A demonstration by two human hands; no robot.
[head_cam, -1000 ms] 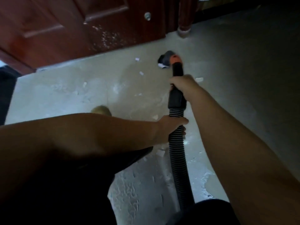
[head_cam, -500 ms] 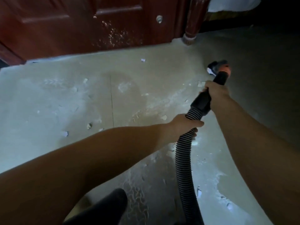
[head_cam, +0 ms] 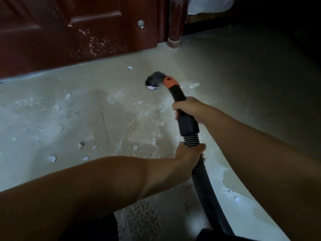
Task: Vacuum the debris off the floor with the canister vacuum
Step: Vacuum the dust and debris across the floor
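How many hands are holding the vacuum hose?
2. The right hand grips the black handle behind the orange collar; the left hand grips the ribbed hose just below it.

By the door, as I look down

A dark red wooden door with pale speckles stands ahead of me; a turned wooden post beside it, white cloth just beyond.

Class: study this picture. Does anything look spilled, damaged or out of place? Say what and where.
Yes. White flakes and powdery dust litter the floor, and the door bottom is speckled white. One flake lies at the nozzle mouth.
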